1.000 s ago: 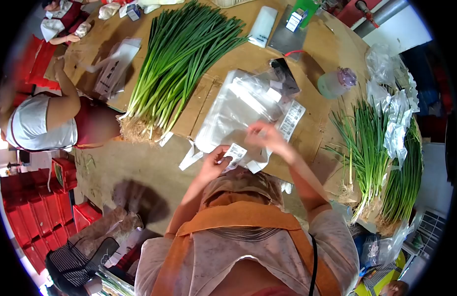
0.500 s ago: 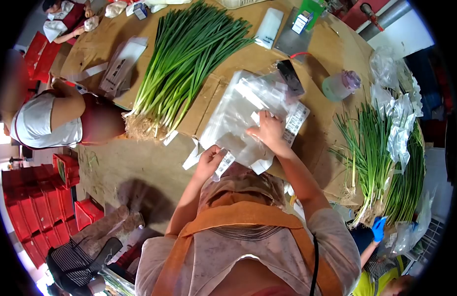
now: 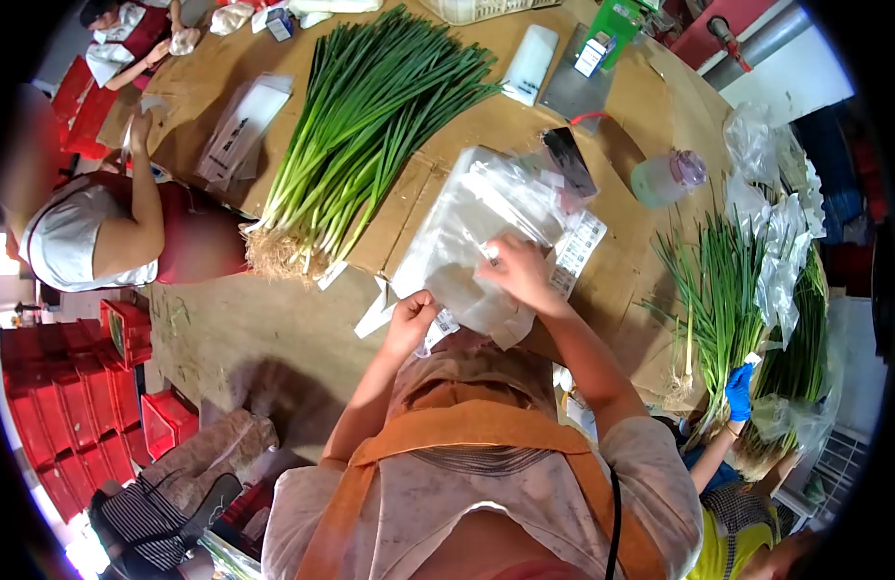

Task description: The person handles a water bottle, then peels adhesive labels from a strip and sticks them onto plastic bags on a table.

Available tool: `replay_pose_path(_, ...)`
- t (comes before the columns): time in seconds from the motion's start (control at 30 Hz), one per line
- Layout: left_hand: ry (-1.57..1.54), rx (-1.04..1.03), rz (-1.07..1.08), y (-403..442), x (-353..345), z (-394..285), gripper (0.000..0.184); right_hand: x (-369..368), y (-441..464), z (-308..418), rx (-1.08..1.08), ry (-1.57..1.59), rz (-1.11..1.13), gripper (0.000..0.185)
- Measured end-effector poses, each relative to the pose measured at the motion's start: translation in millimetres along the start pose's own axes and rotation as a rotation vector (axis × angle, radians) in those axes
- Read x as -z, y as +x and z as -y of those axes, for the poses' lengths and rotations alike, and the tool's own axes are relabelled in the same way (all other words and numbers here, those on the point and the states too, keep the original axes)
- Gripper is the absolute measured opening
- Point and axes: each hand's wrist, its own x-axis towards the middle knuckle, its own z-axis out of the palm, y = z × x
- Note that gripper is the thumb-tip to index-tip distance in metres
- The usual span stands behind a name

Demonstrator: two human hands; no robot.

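Low on the stack of clear plastic bags [image 3: 467,208], my left hand [image 3: 410,321] is closed on a white label strip [image 3: 440,329] with printed codes. My right hand [image 3: 518,271] is over the bags with its fingers bent together. A small whitish spot shows at its fingertips, too small to name. Beside that hand, a sheet of printed labels [image 3: 581,242] sticks out from under the bags. A dark phone [image 3: 569,159] rests at the bags' upper right corner.
A big bunch of green onions [image 3: 370,135] lies to the left, more green onions [image 3: 713,309] to the right. A bottle [image 3: 668,179] stands on the cardboard-covered table [image 3: 621,319]. Co-workers are around, one with a blue-gloved hand [image 3: 738,391]. Red crates [image 3: 70,406] are stacked at left.
My right hand has drawn back slightly toward me and its fingers have curled. My left hand has shifted slightly right. At right, the blue-gloved hand has moved up to the green onions.
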Motion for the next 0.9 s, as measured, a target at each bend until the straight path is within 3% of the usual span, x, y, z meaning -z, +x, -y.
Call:
replay_pose_path(0.07,-0.009,-0.007,-0.023,0,-3,-4,0.022,-14,-9,0,0.202,0.047,0.011,0.028)
replay_pose_path(0.17,-0.026,0.03,-0.024,0,-5,-5,0.021,-33,-8,-16,0.082,0.165,0.025,0.019)
replay_pose_path(0.3,0.001,-0.018,-0.024,1,1,5,0.02,-25,0,-35,-0.282,0.648,0.168,0.012)
replay_pose_path(0.33,0.003,-0.021,-0.013,1,1,3,0.021,-26,2,-46,-0.376,0.903,0.012,0.011)
replay_pose_path(0.37,0.003,-0.025,-0.003,0,2,-1,0.022,-16,2,-69,-0.279,0.76,-0.271,0.012)
replay_pose_path(0.4,0.003,-0.029,0.005,-1,2,-3,0.023,9,9,-81,-0.589,1.063,-0.392,0.012)
replay_pose_path(0.47,-0.043,-0.067,-0.006,1,4,8,0.016,50,17,-100,-0.376,0.725,-0.918,0.008)
replay_pose_path(0.5,-0.067,-0.086,-0.007,3,4,12,0.013,78,21,-87,-0.461,0.559,-1.119,0.009)
replay_pose_path(0.57,-0.08,-0.024,0.017,3,-8,-6,0.004,90,15,-51,-0.345,0.257,-0.895,0.01)
replay_pose_path(0.6,-0.087,0.008,0.03,3,-15,-12,0.005,73,10,-40,-0.217,0.568,-0.696,0.011)
replay_pose_path(0.63,-0.088,-0.025,0.061,5,-22,-13,0.009,59,5,-24,-0.136,0.622,-0.406,0.012)
replay_pose_path(0.67,-0.09,-0.06,0.089,6,-28,-13,0.013,49,0,-4,-0.204,0.942,0.006,0.016)
replay_pose_path(0.7,-0.092,-0.094,0.112,7,-31,-14,0.017,44,-3,14,-0.213,0.973,0.346,0.017)
replay_pose_path(0.73,0.01,-0.188,0.164,9,-31,-18,0.014,34,-8,25,-0.27,1.016,0.528,0.018)
replay_pose_path(0.83,0.089,-0.175,0.175,9,-21,-16,0.014,22,-11,31,-0.204,1.077,0.431,0.012)
replay_pose_path(0.9,0.252,-0.145,0.12,6,-10,-9,0.012,16,-6,29,-0.292,1.047,0.275,0.012)
